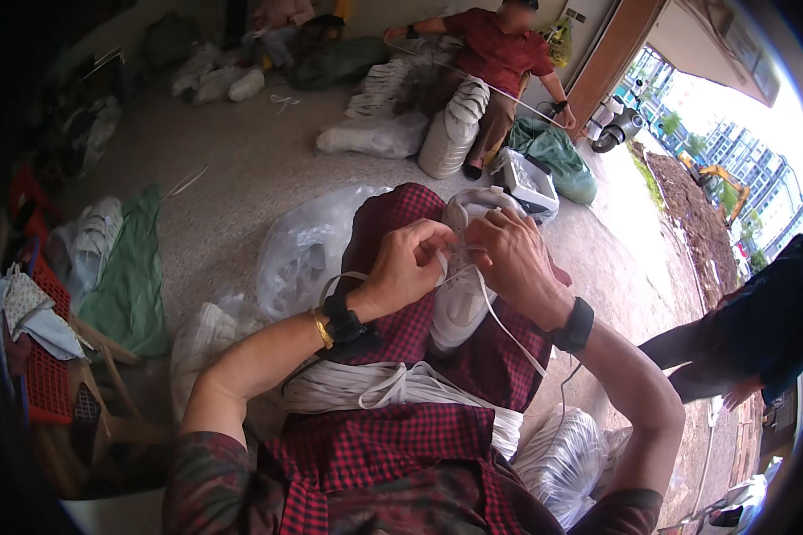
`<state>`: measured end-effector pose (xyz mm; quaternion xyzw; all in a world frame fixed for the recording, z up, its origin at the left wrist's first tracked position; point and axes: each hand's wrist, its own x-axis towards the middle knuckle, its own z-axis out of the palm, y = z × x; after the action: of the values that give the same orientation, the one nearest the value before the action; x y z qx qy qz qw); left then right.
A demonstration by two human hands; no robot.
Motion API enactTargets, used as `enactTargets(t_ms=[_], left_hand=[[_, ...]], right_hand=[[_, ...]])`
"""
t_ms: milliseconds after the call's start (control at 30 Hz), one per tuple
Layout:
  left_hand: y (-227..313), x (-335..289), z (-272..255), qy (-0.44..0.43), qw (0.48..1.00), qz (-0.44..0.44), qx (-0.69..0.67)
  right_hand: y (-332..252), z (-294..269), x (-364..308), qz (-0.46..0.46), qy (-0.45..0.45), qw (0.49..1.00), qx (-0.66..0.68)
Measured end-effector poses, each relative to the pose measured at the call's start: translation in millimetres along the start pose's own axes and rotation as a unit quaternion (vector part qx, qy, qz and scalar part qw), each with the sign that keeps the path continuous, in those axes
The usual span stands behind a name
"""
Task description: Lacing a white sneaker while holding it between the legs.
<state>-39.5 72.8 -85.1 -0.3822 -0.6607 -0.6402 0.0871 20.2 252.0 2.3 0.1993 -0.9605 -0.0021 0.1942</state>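
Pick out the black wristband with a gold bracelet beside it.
The wristband behind the left hand: a gold bracelet sits on its elbow side. Those at the right hand and on the seated co-worker show none.

Shoe [459,319] (behind right hand [516,263]) partly hidden

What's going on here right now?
A white shoe lies on the person's lap. The left hand pinches a white lace above it; the right hand is close beside, its exact grip hidden. A loose lace end trails rightward, and a bundle of white laces lies nearer the body. Across the room, someone in red stretches out a white cord.
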Motion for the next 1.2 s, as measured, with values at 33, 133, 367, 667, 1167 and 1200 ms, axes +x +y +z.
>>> enactTargets(t_ms=[33, 133, 367, 667, 1167, 1200], left_hand=[[0, 1, 0, 0.003, 1.0, 0.004, 0.022], [-3, 1, 4, 0.021, 0.998, 0.022, 0.048], [5, 17, -4, -0.037, 0.999, -0.017, 0.002], [10, 57, -37, -0.238, 0.948, 0.129, 0.165], [51, 69, -5, -0.148, 0.96, 0.188, 0.146], [56, 71, 5, -0.142, 0.965, 0.187, 0.113]], right_hand=[[2, 1, 1, -0.013, 0.01, 1.0, 0.019], [-3, 0, 4, 0.076, 0.01, 0.992, 0.104], [7, 13, 4, -0.041, 0.021, 0.996, 0.074], [16, 23, 10, -0.069, 0.013, 0.974, 0.214], [52, -86, -31, 0.127, 0.111, 0.958, 0.233], [46, -87, -27, 0.122, 0.115, 0.953, 0.253]])
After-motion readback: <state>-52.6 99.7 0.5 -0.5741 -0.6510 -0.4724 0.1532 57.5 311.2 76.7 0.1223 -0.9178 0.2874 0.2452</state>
